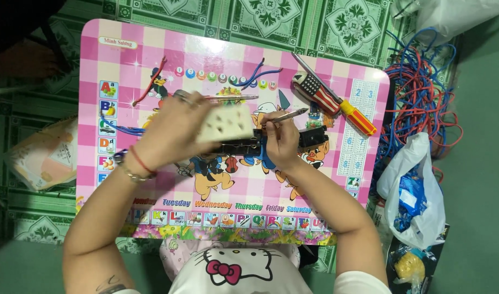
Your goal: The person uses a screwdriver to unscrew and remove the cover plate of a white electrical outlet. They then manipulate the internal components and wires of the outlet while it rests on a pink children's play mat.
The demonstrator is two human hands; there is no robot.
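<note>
My left hand (173,130) grips a cream-white socket plate (226,122) with several holes, holding it over a black strip-shaped part (236,147) on the pink checked lap table (336,81). My right hand (279,139) holds a thin metal tool (290,115) like a pen, its tip pointing up-right, just right of the plate. Another black piece (313,136) lies beside my right hand.
A striped-handled tool (317,92) and a red-yellow screwdriver (357,117) lie at the table's upper right. Loose red and blue wires (260,72) lie on the table. A tangle of wires (421,92) and a white plastic bag (415,190) sit on the floor at right.
</note>
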